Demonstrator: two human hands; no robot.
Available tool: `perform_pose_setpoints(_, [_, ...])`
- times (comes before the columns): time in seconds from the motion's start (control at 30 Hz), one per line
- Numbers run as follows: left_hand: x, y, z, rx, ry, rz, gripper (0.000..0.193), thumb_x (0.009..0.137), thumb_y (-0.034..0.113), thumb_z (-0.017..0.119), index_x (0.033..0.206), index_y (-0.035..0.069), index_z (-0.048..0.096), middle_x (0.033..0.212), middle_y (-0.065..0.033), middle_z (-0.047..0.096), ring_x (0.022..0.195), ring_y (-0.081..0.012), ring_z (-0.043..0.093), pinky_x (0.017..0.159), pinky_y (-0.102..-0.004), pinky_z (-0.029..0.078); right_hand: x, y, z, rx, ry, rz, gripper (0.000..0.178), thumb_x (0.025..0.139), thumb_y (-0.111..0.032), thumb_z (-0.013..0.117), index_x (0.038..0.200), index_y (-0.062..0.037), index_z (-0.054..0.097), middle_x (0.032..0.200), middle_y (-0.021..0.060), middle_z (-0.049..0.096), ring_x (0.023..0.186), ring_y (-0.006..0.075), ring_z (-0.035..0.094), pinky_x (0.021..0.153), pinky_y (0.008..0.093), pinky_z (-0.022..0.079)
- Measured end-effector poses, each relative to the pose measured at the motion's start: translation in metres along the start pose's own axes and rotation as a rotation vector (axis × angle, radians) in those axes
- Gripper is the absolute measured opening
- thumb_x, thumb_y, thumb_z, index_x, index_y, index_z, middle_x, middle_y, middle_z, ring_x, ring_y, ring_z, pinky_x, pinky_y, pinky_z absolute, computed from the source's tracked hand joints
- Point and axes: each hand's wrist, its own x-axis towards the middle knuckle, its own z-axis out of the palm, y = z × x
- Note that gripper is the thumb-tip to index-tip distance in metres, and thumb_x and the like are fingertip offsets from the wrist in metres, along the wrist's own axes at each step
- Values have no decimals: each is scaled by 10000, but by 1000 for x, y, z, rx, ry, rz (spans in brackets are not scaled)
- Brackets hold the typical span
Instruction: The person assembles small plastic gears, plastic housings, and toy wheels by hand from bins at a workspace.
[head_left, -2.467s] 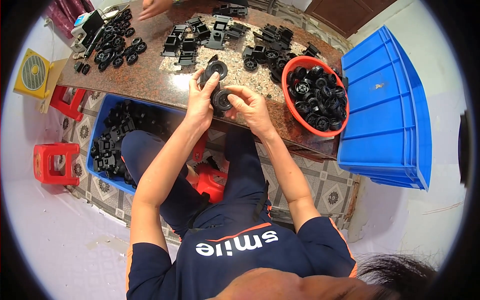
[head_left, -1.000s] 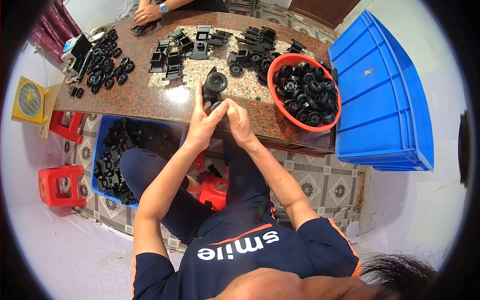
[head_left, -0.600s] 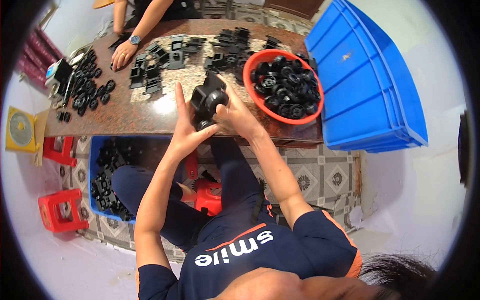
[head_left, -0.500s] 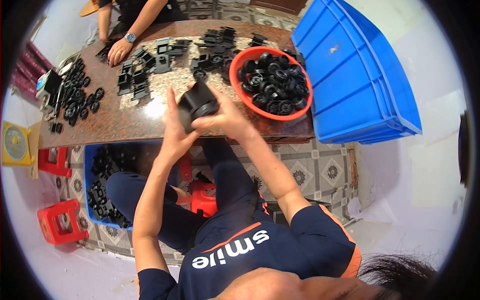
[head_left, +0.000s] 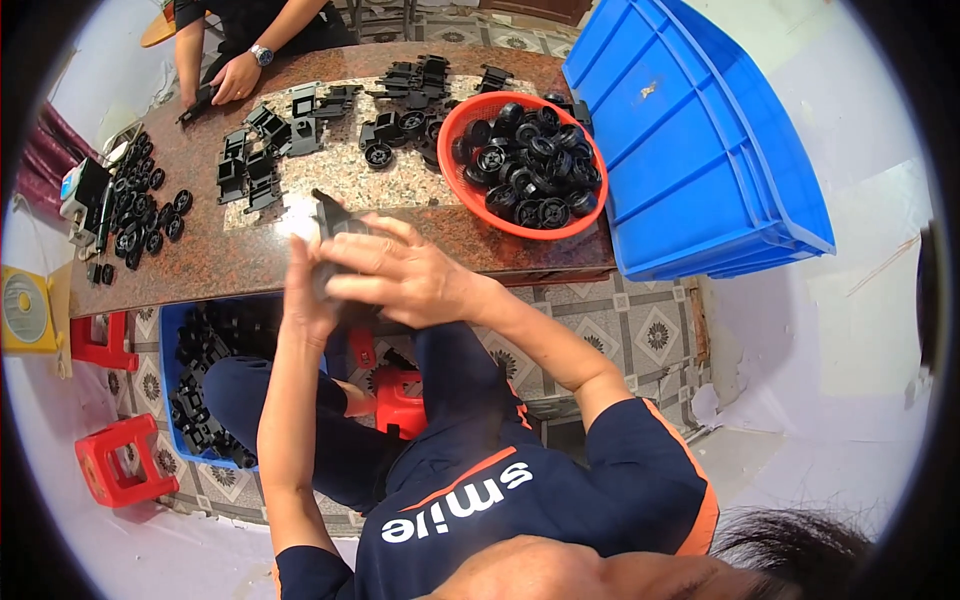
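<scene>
Over the table's near edge, my two hands hold a black plastic part (head_left: 332,212) between them. The upper end of the part sticks out above my fingers; the rest is covered or blurred. My left hand (head_left: 308,300) grips it from the left, thumb side up. From the right, my right hand (head_left: 410,275) lies across it with bent fingers, blurred by motion. Beyond them, black plastic frames (head_left: 265,185) lie on the table, and one black wheeled part (head_left: 378,155) is nearer the middle.
A red basket (head_left: 455,190) heaped with black wheels stands right, beside a large blue crate (head_left: 700,150). Loose wheels (head_left: 145,215) lie on the table's left. A co-worker's hand (head_left: 236,78) is across the table. Below are a blue bin (head_left: 168,350) of black parts and red stools (head_left: 125,460).
Both hands have moved left and a little toward me with the black part. My right hand has turned, its fingers now across the part. The co-worker's hands have shifted on a black piece.
</scene>
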Motion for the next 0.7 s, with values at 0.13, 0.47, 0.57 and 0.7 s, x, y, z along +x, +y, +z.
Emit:
perform_pose_setpoints(0.13, [0, -4, 4, 229, 252, 104, 420, 890, 251, 659, 1243, 109, 482, 1089, -89, 600, 928, -229, 649, 835, -406, 557, -3, 51, -39, 503, -99, 273, 349, 748, -105, 701, 1096, -75, 692, 1093, 133, 685, 1033, 273, 656, 918, 380, 500])
perform_pose_setpoints(0.47, [5, -10, 4, 559, 232, 140, 952, 722, 72, 834, 1489, 100, 272, 1141, -62, 511, 998, -171, 571, 875, -310, 495, -54, 224, -71, -199, -46, 1204, 304, 830, -272, 692, 945, -6, 601, 807, 172, 688, 612, 232, 690, 612, 383, 550])
perform_pose_setpoints(0.57, [-1, -10, 14, 615, 280, 117, 995, 697, 69, 854, 1496, 87, 262, 1154, -67, 510, 1021, -170, 558, 893, -312, 485, -50, 211, -62, -436, -65, 1134, 286, 849, -264, 633, 965, -4, 601, 851, 210, 683, 724, 313, 696, 664, 433, 550])
perform_pose_setpoints(0.7, [-1, -12, 14, 730, 295, 130, 1054, 658, 137, 892, 1499, 95, 259, 1250, -106, 490, 1130, -215, 527, 972, -335, 453, -46, 194, -60, -687, -248, 1054, 293, 863, -253, 558, 1037, -19, 583, 927, 277, 667, 896, 425, 665, 756, 514, 535])
